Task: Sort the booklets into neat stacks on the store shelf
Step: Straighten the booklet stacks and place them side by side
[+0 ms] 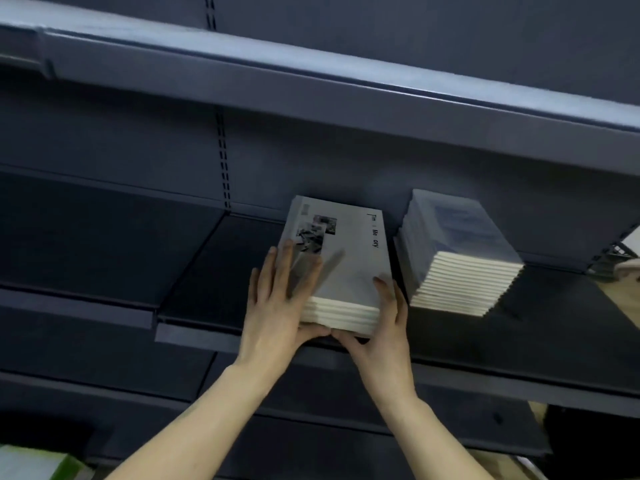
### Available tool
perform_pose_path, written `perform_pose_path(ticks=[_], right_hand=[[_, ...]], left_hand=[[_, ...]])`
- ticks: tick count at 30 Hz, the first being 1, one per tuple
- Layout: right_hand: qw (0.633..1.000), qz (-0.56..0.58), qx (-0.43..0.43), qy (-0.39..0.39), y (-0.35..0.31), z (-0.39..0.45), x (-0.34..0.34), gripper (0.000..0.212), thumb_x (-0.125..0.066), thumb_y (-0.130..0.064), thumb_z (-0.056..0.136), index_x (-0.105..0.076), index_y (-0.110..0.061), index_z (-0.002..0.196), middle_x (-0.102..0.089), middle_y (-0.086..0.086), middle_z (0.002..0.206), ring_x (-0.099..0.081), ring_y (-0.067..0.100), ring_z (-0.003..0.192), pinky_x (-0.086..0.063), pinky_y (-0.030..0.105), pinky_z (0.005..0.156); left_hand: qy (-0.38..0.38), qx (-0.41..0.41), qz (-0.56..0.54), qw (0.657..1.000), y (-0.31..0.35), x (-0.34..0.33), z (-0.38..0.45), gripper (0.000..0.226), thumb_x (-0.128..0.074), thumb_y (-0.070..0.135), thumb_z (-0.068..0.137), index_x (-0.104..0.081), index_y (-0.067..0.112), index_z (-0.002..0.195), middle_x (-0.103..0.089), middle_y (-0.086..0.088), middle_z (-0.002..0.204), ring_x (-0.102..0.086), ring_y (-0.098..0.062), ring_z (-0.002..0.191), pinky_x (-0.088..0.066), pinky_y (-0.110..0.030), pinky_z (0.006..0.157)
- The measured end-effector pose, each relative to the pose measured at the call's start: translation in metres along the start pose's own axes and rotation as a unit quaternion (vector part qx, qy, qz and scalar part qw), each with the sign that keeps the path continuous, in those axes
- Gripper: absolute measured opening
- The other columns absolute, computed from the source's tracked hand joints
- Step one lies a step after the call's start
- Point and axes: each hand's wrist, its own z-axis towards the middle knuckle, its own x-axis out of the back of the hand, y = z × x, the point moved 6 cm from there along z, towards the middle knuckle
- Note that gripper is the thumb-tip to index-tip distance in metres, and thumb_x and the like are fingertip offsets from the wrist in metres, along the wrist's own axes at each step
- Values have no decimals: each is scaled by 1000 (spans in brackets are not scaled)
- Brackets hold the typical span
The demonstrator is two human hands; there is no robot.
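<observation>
A short stack of grey booklets [349,265] with a black-and-white photo and dark lettering on the top cover lies on the dark shelf [214,271]. My left hand [277,306] lies on the stack's left side, fingers straight across the cover and thumb under the front edge. At the stack's front right corner is my right hand [381,327], fingers up along the side and thumb under the front. To the right stands a taller stack of booklets [460,251] with a bluish cover, its layers slightly stepped.
A dark shelf board [311,84] runs overhead, and lower shelves [104,368] sit beneath. A slotted upright [223,157] divides the back panel. Something white and green [34,462] shows at the bottom left. A pale object [627,268] lies at the right edge.
</observation>
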Motion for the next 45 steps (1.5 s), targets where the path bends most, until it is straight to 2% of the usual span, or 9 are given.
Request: perform_pose_path(ticks=[9, 13, 16, 18, 21, 28, 32, 39, 45], right_hand=[[999, -53, 8, 8, 10, 5, -1, 94, -87, -22, 73, -25, -39, 142, -21, -2, 154, -30, -13, 131, -32, -7, 88], [999, -47, 16, 18, 13, 17, -5, 95, -86, -20, 75, -24, -39, 144, -19, -1, 156, -22, -27, 126, -29, -8, 88], [998, -53, 23, 17, 12, 32, -10, 111, -87, -20, 74, -10, -38, 153, 3, 4, 164, 0, -31, 132, -21, -8, 96], [995, -86, 47, 14, 14, 40, -11, 120, -88, -27, 72, -2, -32, 157, 25, 1, 163, 13, -11, 145, -16, 16, 115], [991, -120, 65, 6, 21, 46, -11, 128, -88, -37, 69, 5, -31, 157, 34, -2, 160, 23, 4, 148, -11, 38, 118], [975, -218, 42, 16, 24, 51, -13, 136, -85, -53, 61, 12, -33, 155, 22, 9, 163, 6, 24, 152, -19, 49, 121], [935, -310, 123, 120, 0, 34, -7, 117, -72, -67, 72, -9, -17, 157, 3, 27, 161, 0, 40, 152, -10, 56, 121], [852, -452, 240, 109, -4, 45, -39, 97, -54, -69, 88, -10, -20, 158, -12, 17, 163, -11, 36, 151, -14, 65, 117], [829, -477, 256, 141, 9, 58, -45, 96, -25, -88, 81, -22, -24, 153, -21, 10, 159, -22, 34, 146, -13, 60, 118]], left_hand=[[61, -40, 18, 997, -5, -11, 2, 115, -85, 57, 56, -32, 18, 151, -27, -20, 156, -27, -38, 139, -40, -59, 101], [81, -61, 69, 992, -6, -18, 10, 110, -76, 60, 67, -26, 16, 154, -24, -24, 156, -23, -41, 143, -23, -66, 112], [64, -39, 115, 990, -8, -25, 23, 119, -69, 67, 66, -11, 17, 157, -9, -26, 160, -8, -44, 148, -9, -70, 113], [64, -29, 125, 990, -11, -28, 30, 124, -63, 73, 63, -4, 17, 157, 0, -26, 160, -2, -46, 148, -5, -71, 113], [80, -43, 130, 987, -14, -32, 31, 127, -59, 75, 61, 1, 17, 157, 4, -26, 159, 1, -46, 147, -3, -70, 113], [91, -58, 143, 984, -16, -36, 38, 132, -61, 79, 56, -1, 18, 156, 1, -25, 158, 0, -46, 147, -2, -69, 114], [104, -73, 142, 982, -14, -28, 26, 122, -61, 75, 69, 1, 18, 157, 15, -23, 159, 14, -40, 148, 4, -67, 115], [137, -203, 211, 946, 1, -27, 32, 113, -51, 71, 76, 5, 16, 157, 14, -19, 161, 6, -34, 150, 5, -59, 118], [167, -232, 244, 927, -2, -39, 41, 103, -30, 79, 82, 3, 17, 157, 11, -18, 162, 8, -36, 150, 6, -59, 118]])
